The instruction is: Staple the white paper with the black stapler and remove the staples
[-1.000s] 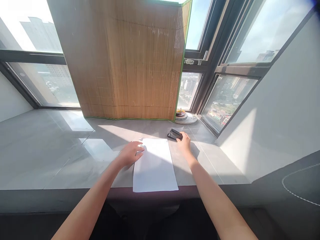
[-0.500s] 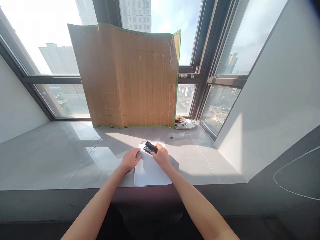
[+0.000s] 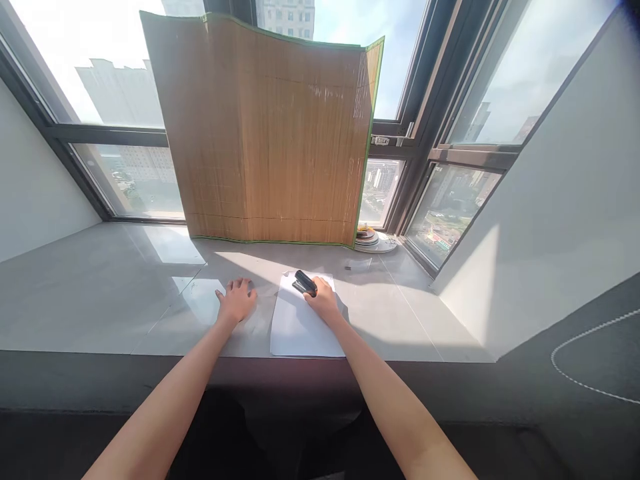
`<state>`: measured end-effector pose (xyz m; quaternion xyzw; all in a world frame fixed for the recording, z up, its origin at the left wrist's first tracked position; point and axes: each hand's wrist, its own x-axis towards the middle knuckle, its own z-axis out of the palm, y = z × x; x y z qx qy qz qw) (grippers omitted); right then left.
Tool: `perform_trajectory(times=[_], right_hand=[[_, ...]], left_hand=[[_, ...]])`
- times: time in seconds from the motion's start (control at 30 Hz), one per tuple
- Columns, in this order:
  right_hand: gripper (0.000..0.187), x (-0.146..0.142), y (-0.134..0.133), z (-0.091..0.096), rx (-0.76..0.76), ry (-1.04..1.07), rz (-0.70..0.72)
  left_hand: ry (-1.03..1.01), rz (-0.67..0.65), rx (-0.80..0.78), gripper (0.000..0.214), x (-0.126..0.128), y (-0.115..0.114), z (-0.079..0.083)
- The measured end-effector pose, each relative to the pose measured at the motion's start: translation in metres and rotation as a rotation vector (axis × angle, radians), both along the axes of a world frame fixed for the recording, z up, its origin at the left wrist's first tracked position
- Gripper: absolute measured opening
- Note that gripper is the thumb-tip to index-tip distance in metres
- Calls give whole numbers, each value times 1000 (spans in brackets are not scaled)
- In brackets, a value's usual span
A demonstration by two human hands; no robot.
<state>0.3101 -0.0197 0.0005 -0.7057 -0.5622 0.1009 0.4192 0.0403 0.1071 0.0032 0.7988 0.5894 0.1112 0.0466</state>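
Black and narrow, a handheld stapler (image 3: 305, 283) sits in the grasp of the right hand (image 3: 323, 300), whose fingers and thumb close around its rear end. Its front points away to the left, with the upper arm raised apart from the base. Both are over the far part of a white, rectangular stack of paper (image 3: 304, 332); whether the stapler's base touches the top sheet is unclear. The left hand (image 3: 237, 302) is just left of the paper, apart from it, palm down with fingers spread and holding nothing; I cannot tell whether it rests on the surface or hovers above it.

Under the paper runs a pale grey, tiled windowsill (image 3: 165, 320), and the paper's near edge lies close to the sill's front edge. Bright sun patches fall left of the paper, and a shadow crosses near its far end. Beyond the paper's right far corner lie a small grey strip (image 3: 347, 268) and a clear, flat piece (image 3: 361, 264), too small to identify. Farther past that corner, a stack of round plates (image 3: 367, 237) sits near the window corner. Straight beyond the paper, a brown bamboo mat (image 3: 280, 147) with green edging stands upright before dark-framed windows (image 3: 410, 157). Well right of the paper are a white wall (image 3: 555, 213) and a white twisted cord (image 3: 590, 391).
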Motion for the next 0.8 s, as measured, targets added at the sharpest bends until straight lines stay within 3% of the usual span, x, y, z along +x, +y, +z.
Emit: perform_trajectory(times=[0.2, 0.47, 0.73, 0.8], right_hand=[[9, 15, -21, 5, -44, -41, 14], [17, 106, -87, 3, -82, -22, -72], [25, 129, -89, 3, 4, 72, -92], [32, 151, -95, 8, 82, 82, -198]], left_hand=[[-13, -3, -4, 55, 2, -5, 5], [-4, -1, 23, 55, 2, 0, 0], [3, 5, 23, 55, 3, -2, 1], [2, 4, 28, 55, 3, -2, 2]])
